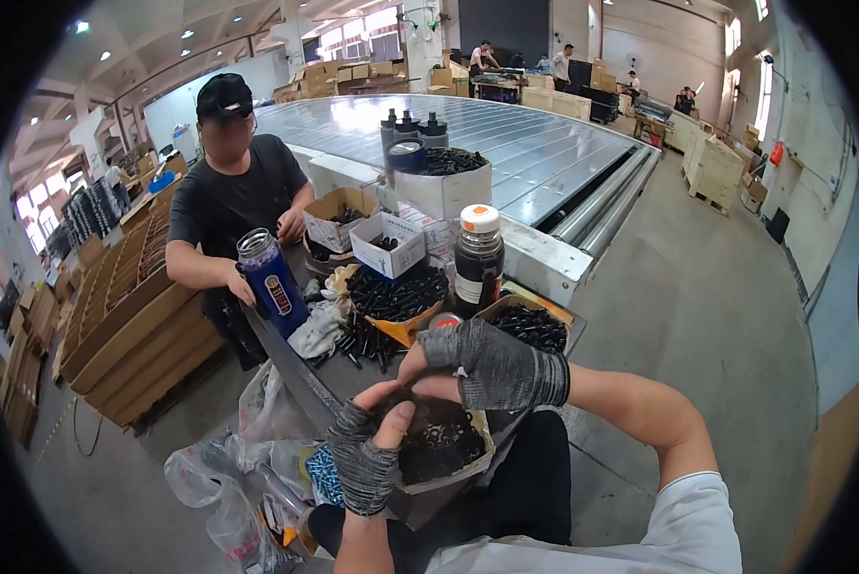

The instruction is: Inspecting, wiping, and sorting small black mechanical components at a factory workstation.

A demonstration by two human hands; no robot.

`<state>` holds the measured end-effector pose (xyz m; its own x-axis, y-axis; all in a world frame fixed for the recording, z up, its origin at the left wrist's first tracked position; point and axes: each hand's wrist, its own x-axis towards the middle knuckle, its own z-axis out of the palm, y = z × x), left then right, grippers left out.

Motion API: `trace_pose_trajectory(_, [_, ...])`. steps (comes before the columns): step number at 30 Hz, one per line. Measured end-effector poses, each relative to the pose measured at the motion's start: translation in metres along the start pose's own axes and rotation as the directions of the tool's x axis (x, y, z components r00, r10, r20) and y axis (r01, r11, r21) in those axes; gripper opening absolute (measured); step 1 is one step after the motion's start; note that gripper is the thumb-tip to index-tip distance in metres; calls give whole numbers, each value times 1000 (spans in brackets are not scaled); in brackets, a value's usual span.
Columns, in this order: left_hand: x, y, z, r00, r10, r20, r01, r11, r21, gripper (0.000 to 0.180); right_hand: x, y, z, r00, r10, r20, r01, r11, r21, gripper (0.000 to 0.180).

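My left hand [370, 454] and my right hand [496, 368], both in grey fingerless knit gloves, meet over an open carton [488, 457]. Dark small parts [439, 448], some ring-like, fill that carton. Fingers of both hands are bent and pressed together at the tips; what they pinch, if anything, is too small and dark to make out. Just beyond my hands lies a heap of black bolt-like pieces [396, 295], spilling from a yellow-edged container [401, 330]. Another box of black pieces [525, 327] stands beyond my right hand.
A black thermos [475, 273] with a white lid and a blue bottle [281, 297] stand on the bench. Pale work gloves [318, 328] lie near the heap. Across sits a co-worker [233, 177]. Plastic bags [223, 488] hang low left. Behind is a roller-edged metal table [506, 143].
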<state>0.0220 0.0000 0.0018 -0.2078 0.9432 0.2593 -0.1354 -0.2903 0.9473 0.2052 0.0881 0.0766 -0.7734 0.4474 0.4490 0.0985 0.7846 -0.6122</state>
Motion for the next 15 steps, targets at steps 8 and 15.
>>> trace_pose_trajectory(8, [14, 26, 11, 1000, 26, -6, -26, 998, -61, 27, 22, -19, -33, 993, -82, 89, 95, 983, -156, 15])
trace_pose_trajectory(15, [16, 13, 7, 997, 61, 56, -58, 997, -42, 24, -1, -10, -65, 998, -57, 35, 64, 967, -247, 11])
